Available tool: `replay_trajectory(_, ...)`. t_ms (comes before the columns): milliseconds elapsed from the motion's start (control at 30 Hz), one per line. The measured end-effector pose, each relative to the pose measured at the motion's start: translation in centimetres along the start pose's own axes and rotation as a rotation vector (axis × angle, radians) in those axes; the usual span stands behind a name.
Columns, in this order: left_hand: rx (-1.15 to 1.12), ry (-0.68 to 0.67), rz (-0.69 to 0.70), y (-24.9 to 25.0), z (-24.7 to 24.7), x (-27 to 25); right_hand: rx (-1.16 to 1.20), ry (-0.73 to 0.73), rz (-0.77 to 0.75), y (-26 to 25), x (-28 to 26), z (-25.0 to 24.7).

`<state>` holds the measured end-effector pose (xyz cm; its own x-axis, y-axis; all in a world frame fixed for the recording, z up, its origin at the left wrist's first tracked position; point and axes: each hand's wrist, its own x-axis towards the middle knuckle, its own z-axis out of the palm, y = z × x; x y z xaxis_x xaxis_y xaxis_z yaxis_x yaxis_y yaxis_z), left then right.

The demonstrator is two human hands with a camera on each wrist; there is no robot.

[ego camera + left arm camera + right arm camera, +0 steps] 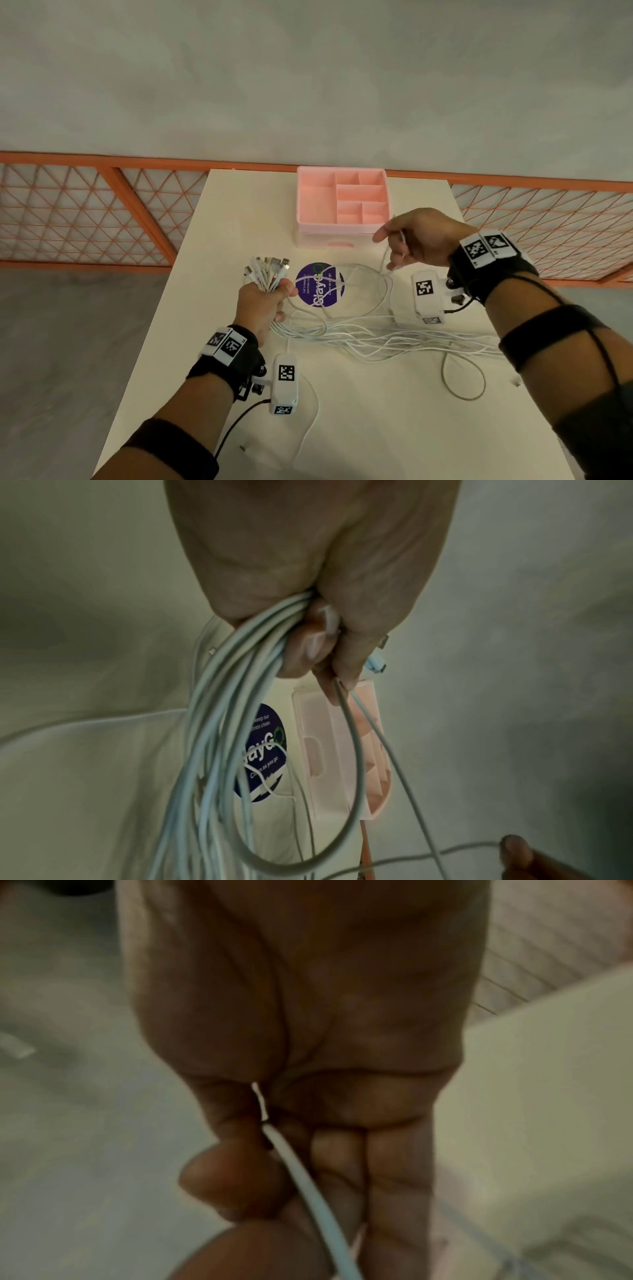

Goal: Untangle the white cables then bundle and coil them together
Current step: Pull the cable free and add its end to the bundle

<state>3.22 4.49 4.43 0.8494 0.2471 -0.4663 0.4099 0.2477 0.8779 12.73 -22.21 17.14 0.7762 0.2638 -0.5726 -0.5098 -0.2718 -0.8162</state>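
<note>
Several white cables [359, 334] lie tangled across the middle of the cream table [376, 428]. My left hand [262, 303] grips a bunch of them near their USB plug ends [267, 269], which fan out above the fist; the left wrist view shows the cable bundle [219, 723] hanging from the curled fingers [308, 645]. My right hand [411, 240] is raised over the table's right side and pinches one single white cable [387, 253] between thumb and fingers. That strand [308, 1183] runs across the palm in the right wrist view.
A pink compartment organiser [342, 205] with a drawer stands at the back of the table. A round purple sticker [320, 284] sits under the cables. An orange lattice fence [85, 212] runs behind the table. One cable loop [462, 377] lies near my right forearm.
</note>
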Motion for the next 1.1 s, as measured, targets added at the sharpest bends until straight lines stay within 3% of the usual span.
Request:
replay_trajectory(67, 0.010, -0.005, -0.009, -0.1, 0.2, 0.0, -0.279, 0.051, -0.029, -0.7, -0.4, 1.1)
replay_trajectory(133, 0.031, -0.013, -0.006, -0.1, 0.4, -0.1, -0.502, 0.281, -0.170, -1.6, -0.4, 1.9)
replay_trajectory(167, 0.044, -0.016, -0.002, -0.1, 0.5, -0.1, -0.508, 0.437, -0.279, -1.9, -0.1, 1.9)
replay_trajectory(233, 0.066, -0.028, 0.012, -0.1, 0.7, -0.3, -0.308, 0.645, -0.468, -2.2, 0.3, 1.8)
replay_trajectory(333, 0.061, -0.017, 0.022, 0.0, 0.8, -0.3, 0.023, 0.597, -0.581, -2.4, 0.7, 2.1)
replay_trajectory(433, 0.014, 0.011, 0.006, -0.1, 0.4, -0.2, 0.210, 0.470, -0.459, -1.9, 1.4, 1.7)
replay_trajectory(533, -0.022, 0.026, -0.021, -0.3, -0.1, -0.1, 0.180, 0.486, -0.340, -0.8, 1.9, 0.7)
replay_trajectory(633, -0.032, 0.025, -0.040, -0.6, -0.4, -0.1, 0.292, 0.547, -0.360, -0.2, 1.7, -0.6)
replay_trajectory(833, -0.001, 0.001, -0.021, 0.0, 0.1, 0.0, 0.695, 0.488, -0.499, -0.3, 0.3, -2.5)
replay_trajectory(1000, 0.001, -0.013, 0.001, 0.8, 0.4, 0.3, 0.593, 0.584, -0.590, 0.2, -0.3, -2.9)
replay_trajectory(1100, -0.006, -0.028, 0.004, 0.8, 0.5, 0.3, 0.647, 0.758, -0.640, 0.9, -0.2, -4.3)
